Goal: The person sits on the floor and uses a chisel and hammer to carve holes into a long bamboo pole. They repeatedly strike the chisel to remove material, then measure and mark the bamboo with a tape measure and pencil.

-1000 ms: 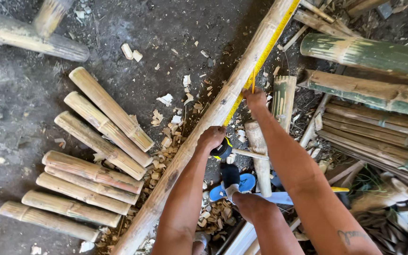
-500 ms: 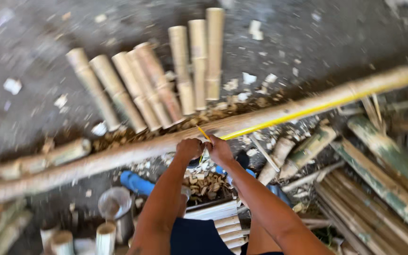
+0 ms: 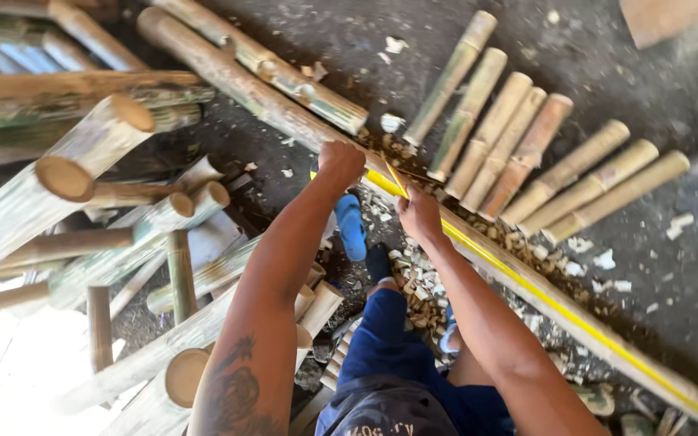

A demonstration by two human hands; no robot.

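Running slantwise across the ground from upper left to lower right, a long bamboo pole (image 3: 284,113), by far the biggest piece here. Laid along its top from about mid-length toward the lower right end, a yellow measuring tape (image 3: 527,278). Piled to the left of the pole, thick cut bamboo trunks (image 3: 50,194), their pale round ends turned up toward the camera, some crossing one another. Lined up side by side on the far side of the pole, to the upper right, a row of short bamboo sections (image 3: 519,153) on the dark ground. Closed over the top of the pole near its middle, the left hand (image 3: 341,164), fingers curled around it and pressing down. Set against the pole just lower right of the left hand, the right hand (image 3: 419,216), fingers bunched and pinching a thin pencil-like stick (image 3: 396,176) whose tip points up at the tape. Lying on the near side of the pole, below the hands, a blue sandal (image 3: 351,226) on the ground. Scattered under and beside the pole at that same spot, a litter of small pale bamboo chips (image 3: 418,278), with a few more flecks strewn on the far side.
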